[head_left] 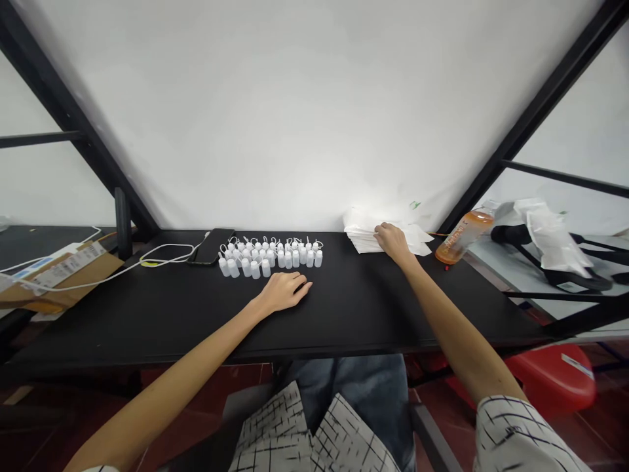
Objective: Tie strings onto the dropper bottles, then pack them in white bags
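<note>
My left hand (pixel 285 290) lies palm-down on the black table (pixel 171 314), fingers loosely curled, holding nothing, just in front of several small white squeeze bottles (pixel 270 254) standing in rows. My right hand (pixel 392 240) reaches to the far right of the table and rests on a stack of clear plastic bags (pixel 363 237), fingers bent onto the top bag.
A black phone (pixel 212 246) with a white cable (pixel 162 254) lies left of the bottles. A cardboard box (pixel 59 275) sits at the far left. An orange drink bottle (pixel 462 236) leans at the table's right end. A red stool (pixel 550 380) stands below right.
</note>
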The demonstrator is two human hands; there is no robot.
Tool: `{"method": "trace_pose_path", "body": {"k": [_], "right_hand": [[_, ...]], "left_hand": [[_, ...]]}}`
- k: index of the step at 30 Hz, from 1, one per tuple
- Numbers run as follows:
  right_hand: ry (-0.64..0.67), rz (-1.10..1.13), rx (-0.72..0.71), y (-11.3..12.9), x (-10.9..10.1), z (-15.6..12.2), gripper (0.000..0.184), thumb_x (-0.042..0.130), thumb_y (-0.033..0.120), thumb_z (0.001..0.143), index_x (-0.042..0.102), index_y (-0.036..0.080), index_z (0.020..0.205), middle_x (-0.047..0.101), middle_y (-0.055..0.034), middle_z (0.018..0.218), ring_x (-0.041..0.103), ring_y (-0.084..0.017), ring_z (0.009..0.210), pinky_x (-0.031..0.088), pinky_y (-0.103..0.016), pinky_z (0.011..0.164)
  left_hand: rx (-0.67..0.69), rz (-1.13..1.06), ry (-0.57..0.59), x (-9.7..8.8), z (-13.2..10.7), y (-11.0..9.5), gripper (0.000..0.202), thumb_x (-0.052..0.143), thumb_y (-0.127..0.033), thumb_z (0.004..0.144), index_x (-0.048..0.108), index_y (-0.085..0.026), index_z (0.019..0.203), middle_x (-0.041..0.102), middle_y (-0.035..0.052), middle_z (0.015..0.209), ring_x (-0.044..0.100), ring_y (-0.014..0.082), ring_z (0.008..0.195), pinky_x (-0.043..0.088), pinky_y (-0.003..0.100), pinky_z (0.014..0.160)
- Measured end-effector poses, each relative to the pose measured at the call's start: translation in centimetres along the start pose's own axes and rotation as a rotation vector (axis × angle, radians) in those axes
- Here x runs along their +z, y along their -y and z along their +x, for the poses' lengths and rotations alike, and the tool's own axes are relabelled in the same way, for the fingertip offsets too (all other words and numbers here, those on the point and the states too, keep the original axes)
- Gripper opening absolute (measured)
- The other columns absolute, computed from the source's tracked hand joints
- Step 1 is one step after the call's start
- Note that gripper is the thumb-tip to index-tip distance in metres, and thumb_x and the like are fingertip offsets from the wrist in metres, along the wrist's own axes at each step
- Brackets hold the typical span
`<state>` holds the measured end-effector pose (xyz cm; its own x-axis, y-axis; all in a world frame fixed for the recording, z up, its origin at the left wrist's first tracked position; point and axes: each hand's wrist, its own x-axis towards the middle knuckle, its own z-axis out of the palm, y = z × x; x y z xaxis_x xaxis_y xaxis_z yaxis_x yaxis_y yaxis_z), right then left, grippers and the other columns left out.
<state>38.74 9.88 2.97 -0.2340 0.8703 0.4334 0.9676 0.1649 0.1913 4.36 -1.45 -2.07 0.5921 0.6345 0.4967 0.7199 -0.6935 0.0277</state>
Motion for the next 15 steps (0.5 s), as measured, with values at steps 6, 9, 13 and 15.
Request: {"method": "trace_pose_path", "body": {"k": [6, 9, 13, 15], "right_hand": [[-0.231, 0.076, 0.001, -0.7, -1.5, 0.0, 0.026, 0.046, 0.011, 0.087, 0.071, 0.015, 0.092, 0.065, -0.0123, 0.095, 0.057, -0.023, 0.087, 0.030, -0.030, 0.057], [-0.531, 0.173, 0.052, 0.9, -4.0, -2.1, 0.029, 0.045, 0.013, 0.088, 0.070, 0.017, 0.101, 0.065, -0.0110, 0.095, 0.057, -0.023, 0.087, 0.036, -0.029, 0.061], [-0.657, 0.354, -0.116, 5.8, -7.2, -7.6, 0.028, 0.048, 0.012, 0.086, 0.069, 0.019, 0.103, 0.064, -0.0097, 0.094, 0.057, -0.020, 0.081, 0.044, -0.031, 0.069], [-0.599, 0.411, -0.302, 8.8, -7.8, -10.1, 0.028, 0.049, 0.010, 0.084, 0.068, 0.019, 0.103, 0.064, -0.0098, 0.094, 0.058, -0.020, 0.083, 0.046, -0.031, 0.071]], "left_hand": [[-0.090, 0.051, 0.004, -0.2, -0.1, -0.5, 0.046, 0.037, -0.039, 0.099, 0.067, -0.014, 0.075, 0.064, 0.0066, 0.067, 0.059, 0.0160, 0.058, 0.029, 0.025, 0.049], [-0.143, 0.052, -0.106, -0.7, -0.5, -0.5, 0.049, 0.038, -0.039, 0.099, 0.064, -0.015, 0.065, 0.062, 0.0061, 0.062, 0.055, 0.0143, 0.054, 0.027, 0.025, 0.048], [-0.253, 0.010, -0.349, -2.2, -2.0, -0.2, 0.049, 0.042, -0.035, 0.098, 0.054, -0.016, 0.055, 0.052, 0.0015, 0.051, 0.047, 0.0111, 0.049, 0.028, 0.026, 0.050], [-0.297, -0.004, -0.458, -3.2, -2.9, 0.0, 0.049, 0.044, -0.034, 0.097, 0.048, -0.017, 0.052, 0.047, -0.0003, 0.048, 0.044, 0.0103, 0.047, 0.028, 0.026, 0.051]]}}
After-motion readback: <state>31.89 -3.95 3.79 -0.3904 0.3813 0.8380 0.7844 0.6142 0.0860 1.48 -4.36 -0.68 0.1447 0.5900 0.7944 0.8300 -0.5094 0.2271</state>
